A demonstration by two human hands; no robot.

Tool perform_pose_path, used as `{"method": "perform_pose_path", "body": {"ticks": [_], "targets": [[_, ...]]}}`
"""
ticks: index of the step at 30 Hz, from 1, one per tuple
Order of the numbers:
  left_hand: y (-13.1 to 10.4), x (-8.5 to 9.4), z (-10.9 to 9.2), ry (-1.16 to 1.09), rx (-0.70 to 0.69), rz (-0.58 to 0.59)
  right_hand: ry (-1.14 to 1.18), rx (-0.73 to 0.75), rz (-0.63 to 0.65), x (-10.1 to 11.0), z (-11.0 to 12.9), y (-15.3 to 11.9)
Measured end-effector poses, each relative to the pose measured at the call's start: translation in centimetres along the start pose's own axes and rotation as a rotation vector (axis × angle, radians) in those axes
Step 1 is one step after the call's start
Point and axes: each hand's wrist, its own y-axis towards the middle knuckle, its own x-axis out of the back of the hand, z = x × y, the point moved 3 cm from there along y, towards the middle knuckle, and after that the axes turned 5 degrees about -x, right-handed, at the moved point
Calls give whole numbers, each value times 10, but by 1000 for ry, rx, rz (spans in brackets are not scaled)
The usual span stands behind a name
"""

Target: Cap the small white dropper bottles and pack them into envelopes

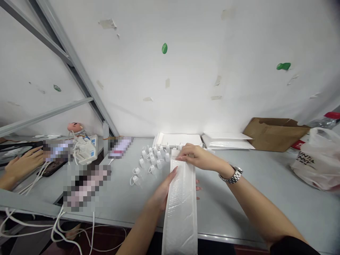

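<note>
A long, narrow white bubble mailer (180,209) extends from the middle of the table down past its front edge. My left hand (164,189) is closed around it, thumb on the upper face and fingertips showing beyond the right edge. At the mailer's far end, my right hand (196,156) pinches near its flap, fingers bent and pressed together; whether anything else is between them is hidden. Several small clear squeeze bottles (152,159) with looped caps stand just left of that end.
Behind the bottles lie stacked white mailers (180,139), with more white mailers (227,140) beside them. A brown cardboard box (276,134) and a plastic bag (316,163) are at right. Blurred phones (87,186) and cables lie left, where another person's hand (23,163) rests.
</note>
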Motion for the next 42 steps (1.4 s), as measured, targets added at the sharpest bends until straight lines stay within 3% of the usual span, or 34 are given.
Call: {"method": "perform_pose_path", "body": {"ticks": [2,4,6,8,11,13,15,20,25,28,31,33,37,39,42], "targets": [[0,2,0,11,-14,-67,73,-26,-174,2,-8,-1],[-2,8,0,68,-72,-196,177,-176,-361,4,-24,-5],[-5,16,1,147,-138,-346,257,-354,-407,1,-41,-12],[-9,23,5,196,-145,-437,327,-430,-290,-8,-53,-21],[-13,30,10,257,-126,-528,503,-399,-15,-28,-58,-35],[-15,32,11,339,-137,-591,562,-381,54,-38,-58,-43],[-15,32,11,432,-126,-581,533,-376,18,-42,-56,-48],[-14,24,11,556,-71,-349,363,-247,-67,-36,-47,-50],[-14,22,8,554,-135,-357,347,-111,100,-36,-49,-58],[-12,20,9,576,-132,-365,403,-168,53,-40,-56,-61],[-11,14,9,605,-168,-412,508,-275,-117,-42,-62,-63],[-14,11,5,584,-262,-513,577,-320,-212,-44,-62,-65],[-24,4,-5,510,-517,-736,484,-375,-164,-50,-43,-72],[-25,-1,-8,523,-618,-670,364,-300,-118,-53,-24,-76],[-21,-9,-6,590,-657,-426,280,-116,-106,-56,0,-80]]}}
